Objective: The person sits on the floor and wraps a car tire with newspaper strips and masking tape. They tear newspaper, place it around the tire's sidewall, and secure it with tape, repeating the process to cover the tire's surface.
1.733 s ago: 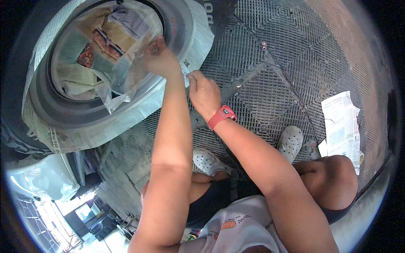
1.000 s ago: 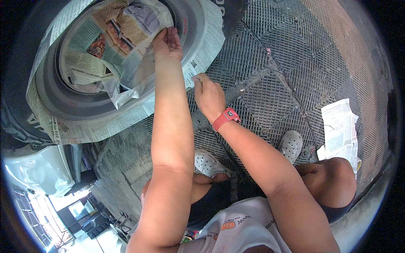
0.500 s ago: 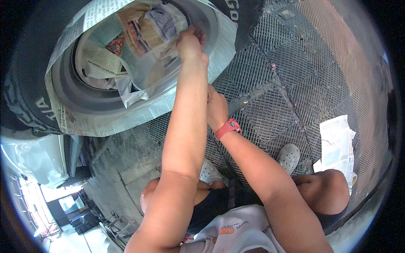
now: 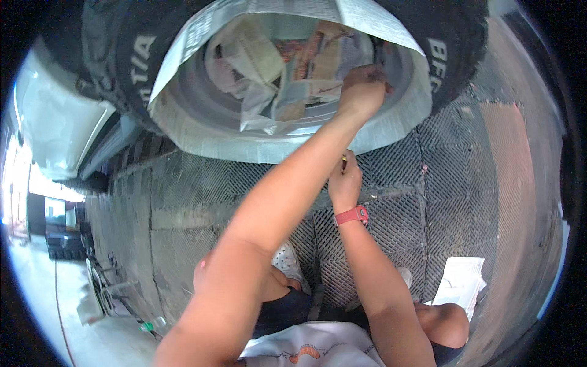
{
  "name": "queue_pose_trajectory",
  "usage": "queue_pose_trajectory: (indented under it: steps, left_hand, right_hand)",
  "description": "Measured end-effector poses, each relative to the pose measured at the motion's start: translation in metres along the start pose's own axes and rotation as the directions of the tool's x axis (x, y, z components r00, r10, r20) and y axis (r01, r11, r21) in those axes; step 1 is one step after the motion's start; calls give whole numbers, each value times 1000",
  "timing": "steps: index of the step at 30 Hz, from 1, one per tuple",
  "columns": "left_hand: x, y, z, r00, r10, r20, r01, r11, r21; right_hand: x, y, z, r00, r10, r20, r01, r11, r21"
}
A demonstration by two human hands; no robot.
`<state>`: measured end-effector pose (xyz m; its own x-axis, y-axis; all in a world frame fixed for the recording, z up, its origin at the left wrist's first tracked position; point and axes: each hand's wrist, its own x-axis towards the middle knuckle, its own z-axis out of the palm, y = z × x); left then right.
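Observation:
A large black tyre [image 4: 110, 67] stands upright in front of me. Newspaper masking [image 4: 214, 145] rings its grey metal wheel rim [image 4: 199, 98], and crumpled newspaper sheets [image 4: 254, 58] fill the middle. My left hand [image 4: 364, 88] reaches across to the right inner side of the rim, fingers curled in against it; whatever they pinch is hidden. Below the masking, near my left forearm, my right hand [image 4: 346, 180] is closed, with a red watch on its wrist. A small yellow spot shows at its fingers, too small to name.
Dark ribbed floor mats [image 4: 391, 220] lie under me. Loose newspaper [image 4: 458, 281] rests by my right knee. At the left are a pale car body [image 4: 58, 116] and a metal-framed stand [image 4: 113, 281]. A green-capped bottle [image 4: 150, 325] lies lower left.
My view has turned, so the wheel sits further right. My left hand stays at the rim's right side, slightly lower on it. My right hand shows more clearly, out from behind the left forearm.

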<state>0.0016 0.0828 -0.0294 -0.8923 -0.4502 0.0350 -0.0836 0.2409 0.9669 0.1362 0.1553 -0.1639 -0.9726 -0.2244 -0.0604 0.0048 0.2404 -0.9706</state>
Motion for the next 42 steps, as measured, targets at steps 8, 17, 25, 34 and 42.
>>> queue_pose_trajectory:
  steps: [8, 17, 25, 34, 42]
  left_hand:
    - [-10, 40, -84, 724, -226, 652, -37, 930, 364]
    - [-87, -145, -42, 973, -227, 48, 85, 156, -984]
    - [-76, -132, -31, 771, -567, -290, -330, 34, -943]
    - [-76, -105, -54, 649, -618, -444, -509, 81, -857]
    - [-92, -45, -80, 114, -609, -785, -156, 769, -619]
  right_hand:
    - [7, -22, 14, 1000, -17, 5, 15, 972, 236]
    - [12, -68, -11, 913, -281, -297, 385, 835, 393]
    - [23, -142, -30, 388, -855, 345, 918, 392, -61]
    - [20, -220, -8, -23, -538, 843, 989, -134, -58]
    - [35, -257, 29, 28, -411, 911, 878, -426, -219]
